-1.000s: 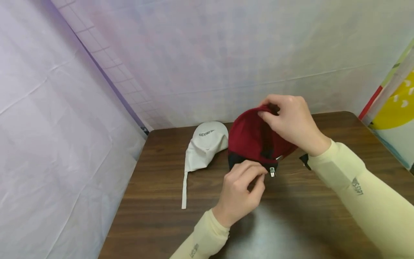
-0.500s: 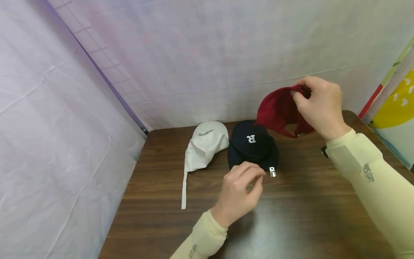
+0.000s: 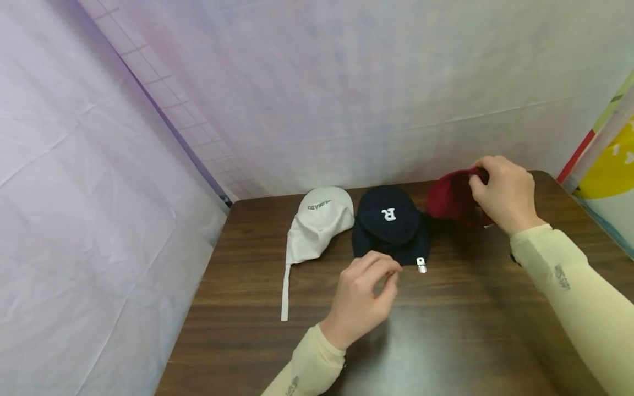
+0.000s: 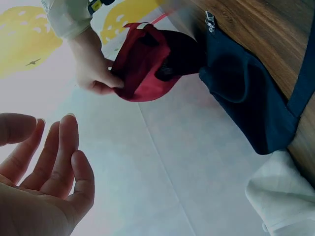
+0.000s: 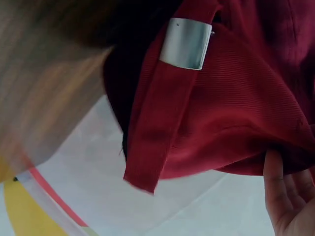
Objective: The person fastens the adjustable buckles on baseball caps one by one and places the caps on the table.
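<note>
My right hand [image 3: 507, 198] pinches the edge of a red baseball cap [image 3: 446, 199] at the back right of the table. Up close in the right wrist view, the cap's back strap shows a silver buckle [image 5: 186, 43], and fingertips [image 5: 274, 184] grip its edge. Just left of it lies a navy cap [image 3: 388, 223] with a white R and a small metal clip [image 3: 421, 266] at its near edge. My left hand [image 3: 362, 297] hovers in front of the navy cap, fingers relaxed and holding nothing. A white cap [image 3: 316, 228] with dark lettering sits left of the navy one.
The dark wooden table [image 3: 238, 297] has a rounded back right corner. A pale cloth curtain [image 3: 346, 99] hangs right behind it, and another cloth [image 3: 109, 220] hangs along the left. On the right is a panel with a yellow print [image 3: 611, 173].
My right hand lifts the red cap off the navy cap, carries it right, then lowers it toward the table's back right. My left hand stays nearly in place.
</note>
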{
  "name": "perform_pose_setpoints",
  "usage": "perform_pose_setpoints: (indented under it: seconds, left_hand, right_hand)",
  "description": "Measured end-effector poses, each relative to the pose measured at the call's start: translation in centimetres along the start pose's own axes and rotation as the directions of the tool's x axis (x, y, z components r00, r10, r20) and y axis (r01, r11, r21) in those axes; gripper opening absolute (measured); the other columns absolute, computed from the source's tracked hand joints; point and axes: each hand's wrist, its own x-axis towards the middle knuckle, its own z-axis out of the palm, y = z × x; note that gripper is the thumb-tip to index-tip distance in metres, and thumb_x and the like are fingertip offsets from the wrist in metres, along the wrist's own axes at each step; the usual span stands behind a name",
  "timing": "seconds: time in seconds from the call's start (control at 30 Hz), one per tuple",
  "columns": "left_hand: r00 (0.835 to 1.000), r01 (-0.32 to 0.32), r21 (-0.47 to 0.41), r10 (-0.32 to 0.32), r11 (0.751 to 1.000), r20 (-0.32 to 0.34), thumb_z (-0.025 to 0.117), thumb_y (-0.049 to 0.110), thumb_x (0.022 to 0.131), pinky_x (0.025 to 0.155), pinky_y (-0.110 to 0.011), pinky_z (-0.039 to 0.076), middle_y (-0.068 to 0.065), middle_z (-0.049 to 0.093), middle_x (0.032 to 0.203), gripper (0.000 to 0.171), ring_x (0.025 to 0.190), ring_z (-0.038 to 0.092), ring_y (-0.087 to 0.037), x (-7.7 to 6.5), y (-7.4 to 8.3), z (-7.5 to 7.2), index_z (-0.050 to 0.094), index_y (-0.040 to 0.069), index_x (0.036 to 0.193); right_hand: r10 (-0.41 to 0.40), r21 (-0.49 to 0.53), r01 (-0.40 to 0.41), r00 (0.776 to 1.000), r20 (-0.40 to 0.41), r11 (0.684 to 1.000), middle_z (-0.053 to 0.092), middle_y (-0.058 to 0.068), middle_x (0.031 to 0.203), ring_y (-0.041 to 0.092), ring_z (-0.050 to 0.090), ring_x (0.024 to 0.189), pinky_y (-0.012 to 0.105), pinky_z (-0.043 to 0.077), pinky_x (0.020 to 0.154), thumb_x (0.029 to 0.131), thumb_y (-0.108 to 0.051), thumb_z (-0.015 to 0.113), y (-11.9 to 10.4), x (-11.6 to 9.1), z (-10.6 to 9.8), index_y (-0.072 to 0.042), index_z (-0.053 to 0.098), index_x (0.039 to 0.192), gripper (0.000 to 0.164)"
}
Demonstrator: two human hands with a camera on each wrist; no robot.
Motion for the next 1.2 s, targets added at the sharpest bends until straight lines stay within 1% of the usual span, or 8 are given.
perform_pose_setpoints:
  seconds: [0.1, 0.2, 0.33, 0.43, 0.57, 0.73, 0.93, 1.2]
  left_hand:
    - [1.000, 0.008, -0.001, -0.008, 1.000, 0.002, 0.065, -0.002, 0.084, 0.075, -0.018, 0.046, 0.005, 0.065, 0.093, 0.018, 0.081, 0.060, -0.004, -0.2, -0.1, 0.0, 0.071, 0.012, 0.094]
    - [1.000, 0.012, -0.004, -0.012, 1.000, 0.006, 0.064, -0.002, 0.084, 0.075, -0.018, 0.046, 0.005, 0.065, 0.093, 0.018, 0.080, 0.059, -0.004, -0.3, -0.2, -0.1, 0.070, 0.012, 0.094]
    - [1.000, 0.005, -0.007, -0.005, 1.000, 0.010, 0.065, -0.003, 0.084, 0.075, -0.019, 0.046, 0.004, 0.066, 0.093, 0.019, 0.080, 0.061, -0.005, -0.4, -0.4, -0.2, 0.070, 0.012, 0.095]
    - [1.000, 0.001, -0.008, -0.001, 1.000, 0.011, 0.066, -0.004, 0.083, 0.075, -0.019, 0.047, 0.004, 0.066, 0.094, 0.020, 0.080, 0.061, -0.007, -0.5, -0.5, -0.2, 0.070, 0.012, 0.095]
    - [1.000, 0.002, -0.010, -0.001, 1.000, 0.012, 0.066, -0.004, 0.083, 0.075, -0.019, 0.047, 0.003, 0.066, 0.094, 0.020, 0.080, 0.061, -0.007, -0.5, -0.4, -0.3, 0.070, 0.012, 0.095]
    - [1.000, 0.002, -0.011, -0.002, 1.000, 0.013, 0.065, -0.003, 0.085, 0.075, -0.019, 0.047, 0.003, 0.066, 0.093, 0.018, 0.080, 0.061, -0.006, -0.5, -0.3, -0.3, 0.070, 0.012, 0.094]
    - [1.000, 0.005, -0.015, -0.005, 1.000, 0.024, 0.062, -0.002, 0.087, 0.074, -0.019, 0.046, 0.003, 0.066, 0.093, 0.017, 0.080, 0.061, -0.007, -0.6, -0.3, -0.4, 0.070, 0.012, 0.095]
    - [0.999, 0.015, -0.013, -0.014, 1.000, 0.036, 0.064, -0.003, 0.085, 0.075, -0.019, 0.046, 0.004, 0.065, 0.094, 0.018, 0.080, 0.060, -0.006, -0.7, -0.1, -0.5, 0.070, 0.012, 0.094]
  right_hand:
    - [-0.001, -0.007, 0.002, 1.000, 0.008, 1.000, 0.067, 0.019, 0.094, 0.042, 0.061, 0.079, 0.062, 0.042, 0.064, 0.090, -0.011, 0.065, 0.7, -0.6, 0.5, -0.004, 0.069, 0.099, 0.012]
    - [-0.001, -0.010, 0.001, 1.000, 0.029, 1.000, 0.067, 0.019, 0.092, 0.041, 0.061, 0.076, 0.061, 0.042, 0.062, 0.088, -0.010, 0.065, 1.2, -1.2, 1.0, -0.004, 0.068, 0.096, 0.011]
    - [0.018, -0.018, -0.017, 0.995, 0.095, 1.000, 0.066, 0.019, 0.091, 0.039, 0.060, 0.072, 0.058, 0.043, 0.062, 0.087, -0.008, 0.065, 1.8, -2.2, 1.5, -0.003, 0.067, 0.097, 0.011]
    - [0.034, -0.029, -0.030, 0.987, 0.154, 0.999, 0.065, 0.019, 0.092, 0.038, 0.059, 0.070, 0.058, 0.043, 0.062, 0.088, -0.009, 0.065, 2.3, -2.9, 1.8, -0.003, 0.065, 0.098, 0.012]
    - [0.036, -0.052, -0.026, 0.978, 0.206, 0.998, 0.065, 0.019, 0.090, 0.036, 0.057, 0.066, 0.058, 0.042, 0.060, 0.087, -0.009, 0.067, 2.8, -3.6, 2.2, -0.003, 0.063, 0.097, 0.013]
    - [0.023, -0.076, -0.005, 0.971, 0.240, 0.997, 0.064, 0.019, 0.086, 0.034, 0.055, 0.062, 0.058, 0.043, 0.057, 0.084, -0.008, 0.072, 3.5, -4.5, 2.6, -0.002, 0.062, 0.096, 0.017]
    - [0.029, -0.093, -0.003, 0.961, 0.275, 0.996, 0.060, 0.016, 0.080, 0.033, 0.052, 0.060, 0.058, 0.043, 0.054, 0.082, -0.007, 0.074, 4.2, -5.7, 2.8, -0.005, 0.059, 0.090, 0.018]
    - [0.024, -0.090, 0.006, 0.942, 0.336, 0.996, 0.057, 0.013, 0.076, 0.030, 0.049, 0.059, 0.054, 0.043, 0.053, 0.078, -0.006, 0.075, 5.3, -7.2, 3.5, -0.007, 0.057, 0.084, 0.019]
